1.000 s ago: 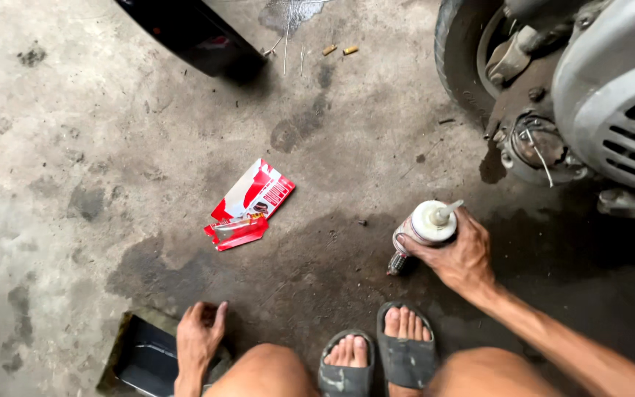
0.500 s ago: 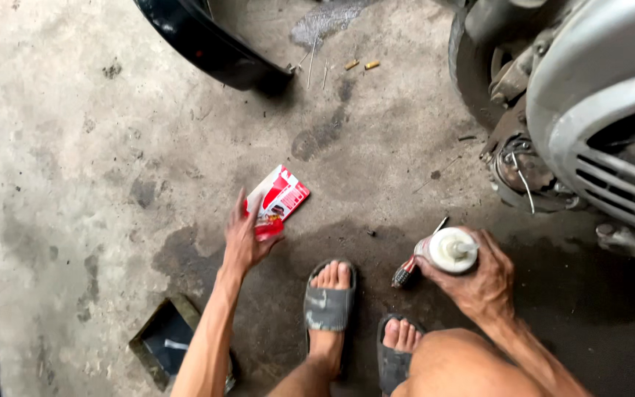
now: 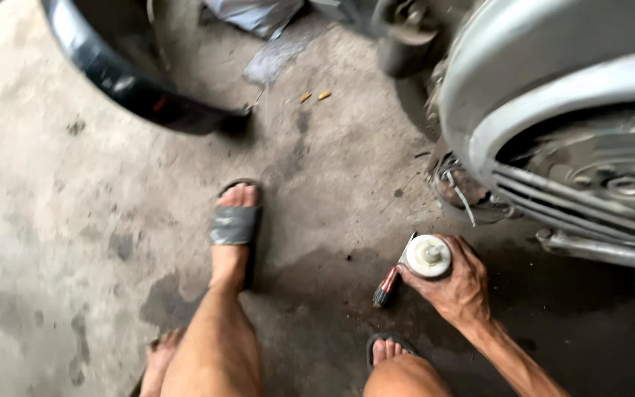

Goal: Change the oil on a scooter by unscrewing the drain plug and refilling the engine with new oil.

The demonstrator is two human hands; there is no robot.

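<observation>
Head view: right hand (image 3: 456, 285) around white bottle (image 3: 428, 256).

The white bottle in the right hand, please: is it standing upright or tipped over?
Upright: the white bottle shows its round capped top to the camera, with the right hand wrapped around its side.

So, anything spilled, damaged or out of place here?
Yes: a dark wet-looking stain spreads over the concrete floor beside the right hand, which holds a white round-topped part. Two small yellowish bits lie loose.

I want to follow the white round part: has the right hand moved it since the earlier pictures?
No, hardly. The right hand holds the white round part on the dark floor patch, beside the red-handled tool and below the scooter engine, as before.
</observation>
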